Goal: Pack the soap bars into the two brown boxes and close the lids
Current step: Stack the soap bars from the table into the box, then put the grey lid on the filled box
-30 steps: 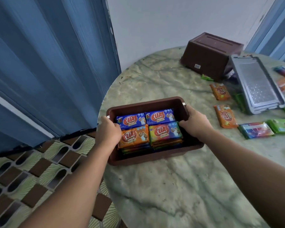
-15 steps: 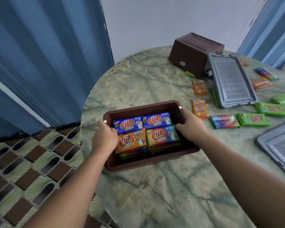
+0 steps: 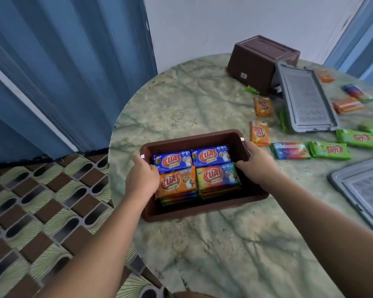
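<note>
Open brown box (image 3: 202,211) w/ stacked soap bars (image 3: 197,171), more bars (image 3: 329,149) loose

Head-worn camera looks forward and down, close over the table (image 3: 202,244).

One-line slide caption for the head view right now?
Both hands, left and right, grip the soap-filled brown box on the marble table.

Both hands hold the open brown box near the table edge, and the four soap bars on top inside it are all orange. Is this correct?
Not quite. The head view shows both hands, left hand and right hand, holding the open brown box near the table edge, but only one top bar is the orange bar; two are blue and one is multicoloured.
</note>
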